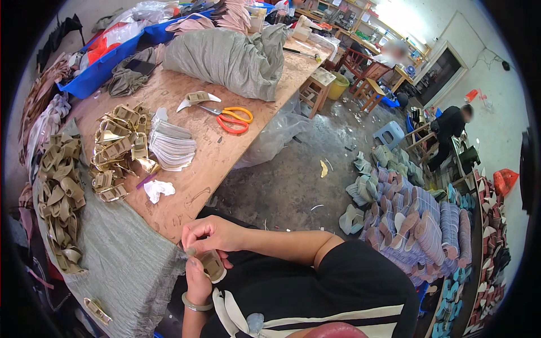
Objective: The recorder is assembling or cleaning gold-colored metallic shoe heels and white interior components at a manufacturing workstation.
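Tan shoe part (212,266), partly covered, left fingers (196,276) closed on it, right fingers (197,227) pinched together — any hold unclear

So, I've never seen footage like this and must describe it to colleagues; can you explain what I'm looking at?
There is no machine here, just a person's two bare hands. The single picture comes from a fisheye camera on the person's head, looking down, so straight edges bend. The left hand, wearing a bangle, holds an olive-tan piece, likely a shoe part; the right hand pinches close beside it, though what it grips is unclear. On the wooden workbench lie a pile of shiny gold pieces, a fanned stack of pale pieces, scissors with orange and red handles and a grey woven sack.
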Demonstrator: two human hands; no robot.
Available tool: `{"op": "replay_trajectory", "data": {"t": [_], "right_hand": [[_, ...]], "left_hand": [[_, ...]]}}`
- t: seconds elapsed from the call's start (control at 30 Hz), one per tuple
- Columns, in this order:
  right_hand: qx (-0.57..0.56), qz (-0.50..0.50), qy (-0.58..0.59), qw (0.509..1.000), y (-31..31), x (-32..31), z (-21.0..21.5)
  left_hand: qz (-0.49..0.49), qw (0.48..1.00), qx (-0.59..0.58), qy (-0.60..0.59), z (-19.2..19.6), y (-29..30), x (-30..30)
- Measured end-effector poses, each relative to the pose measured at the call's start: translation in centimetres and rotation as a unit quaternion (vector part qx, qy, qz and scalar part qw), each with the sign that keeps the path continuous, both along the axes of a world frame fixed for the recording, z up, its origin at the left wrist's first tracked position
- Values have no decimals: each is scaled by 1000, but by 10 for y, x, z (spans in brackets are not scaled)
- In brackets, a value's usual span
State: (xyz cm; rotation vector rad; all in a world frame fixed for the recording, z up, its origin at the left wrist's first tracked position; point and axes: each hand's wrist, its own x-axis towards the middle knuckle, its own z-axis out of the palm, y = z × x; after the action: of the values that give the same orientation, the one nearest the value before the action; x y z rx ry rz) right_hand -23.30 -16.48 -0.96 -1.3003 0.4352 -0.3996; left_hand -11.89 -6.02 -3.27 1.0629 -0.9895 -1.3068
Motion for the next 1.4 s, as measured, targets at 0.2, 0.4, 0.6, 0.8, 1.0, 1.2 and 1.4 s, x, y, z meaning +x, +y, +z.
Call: {"op": "replay_trajectory", "data": {"t": [0.2,0.4,0.6,0.8,1.0,1.2,1.4], "right_hand": [[-234,-180,-60,954,3,7,-36],[-196,-131,63,970,23,8,-32],[-229,-141,44,962,17,8,-36],[-333,-173,-12,927,4,11,-45],[-236,-173,6,956,2,19,-51],[-410,-185,-23,893,-1,25,-30],[-216,-175,-52,959,-8,19,-47]], "left_hand": [[152,984,16,90,-41,0,12],[273,962,20,10,-53,-3,16],[279,960,-17,15,-50,-6,17],[289,957,12,20,-56,-5,14],[307,951,17,-24,-56,-9,16],[249,962,-52,-98,-36,-16,4],[228,955,-69,-178,-27,-20,-1]]}}
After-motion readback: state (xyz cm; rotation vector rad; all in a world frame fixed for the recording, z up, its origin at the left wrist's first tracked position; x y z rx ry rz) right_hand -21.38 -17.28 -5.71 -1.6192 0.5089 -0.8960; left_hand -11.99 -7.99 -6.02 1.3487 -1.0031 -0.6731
